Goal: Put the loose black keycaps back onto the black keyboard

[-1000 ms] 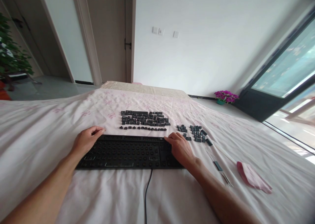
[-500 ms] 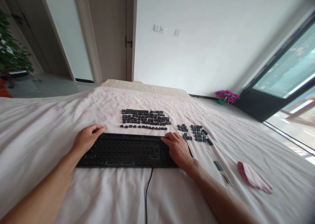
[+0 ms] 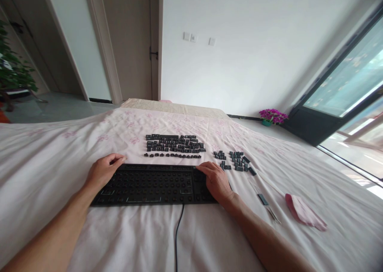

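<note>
A black keyboard [image 3: 149,184], stripped of its keycaps, lies flat on the patterned cloth, its cable running toward me. My left hand [image 3: 103,169] is at its far left corner, thumb and forefinger pinched together; anything between them is too small to make out. Over the keyboard's right end rests my right hand [image 3: 218,180], fingers closed together and tips at the far edge; what they grip, if anything, is hidden. Beyond the keyboard, black keycaps [image 3: 175,143] lie in rows, with a looser group of keycaps [image 3: 237,160] to the right.
On the right lie a small tool with a dark handle and thin metal wires [image 3: 263,200] and a pink cloth [image 3: 305,212]. The black cable [image 3: 177,236] crosses the wrinkled bedcloth [image 3: 134,236]. Purple flowers [image 3: 273,116] stand on the floor by the far wall.
The whole view has shifted slightly, so everything sits a little lower and further left. Both hands keep nearly the same places at the keyboard.
</note>
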Available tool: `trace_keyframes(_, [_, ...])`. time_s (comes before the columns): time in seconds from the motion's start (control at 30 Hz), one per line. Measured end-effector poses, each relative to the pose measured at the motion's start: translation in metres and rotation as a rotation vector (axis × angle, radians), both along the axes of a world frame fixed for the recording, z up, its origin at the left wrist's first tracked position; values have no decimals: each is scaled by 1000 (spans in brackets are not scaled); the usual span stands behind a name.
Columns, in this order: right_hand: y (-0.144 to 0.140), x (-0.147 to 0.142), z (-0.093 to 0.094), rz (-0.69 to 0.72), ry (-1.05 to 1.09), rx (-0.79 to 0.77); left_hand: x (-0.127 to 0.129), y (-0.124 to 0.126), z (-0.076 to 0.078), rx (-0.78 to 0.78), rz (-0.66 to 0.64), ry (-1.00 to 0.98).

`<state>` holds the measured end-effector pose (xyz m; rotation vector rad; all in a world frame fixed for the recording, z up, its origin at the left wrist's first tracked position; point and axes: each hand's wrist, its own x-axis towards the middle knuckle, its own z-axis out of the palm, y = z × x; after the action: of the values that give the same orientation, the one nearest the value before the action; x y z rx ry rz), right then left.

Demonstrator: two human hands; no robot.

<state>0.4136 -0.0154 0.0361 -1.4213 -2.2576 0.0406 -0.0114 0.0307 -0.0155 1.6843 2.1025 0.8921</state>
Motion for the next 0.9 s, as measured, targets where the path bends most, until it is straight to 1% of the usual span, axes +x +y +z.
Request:
trace_keyframes(0.13, [-2,-4,4,-35,-95,-3,1,0,2,-13,3,0])
trace_keyframes(0.23, [-3,-7,7,-21,-220,-20,1,0,1,-10,2,-1])
trace_keyframes(0.3, [-3,-8,8,-18,-255,-28,0,0,0,0,-2,1])
trace_keyframes(0.4, [-2,-3,7,-36,-178,-26,-1,0,-1,4,-2,13])
trace_keyframes(0.53, [-2,3,3,-70,-47,24,-3,0,-2,-2,-5,18])
trace_keyframes(0.6, [-2,4,3,-77,-63,36,-3,1,-2,0,-4,17])
trace_keyframes(0.77, [-3,-2,9,-73,-192,-7,-1,0,0,-14,2,17])
trace_keyframes(0.83, [-3,-4,10,-74,-198,-19,0,-1,1,-22,3,19])
trace_keyframes(0.9, [-3,-2,10,-75,-158,-32,0,-1,1,-20,3,18])
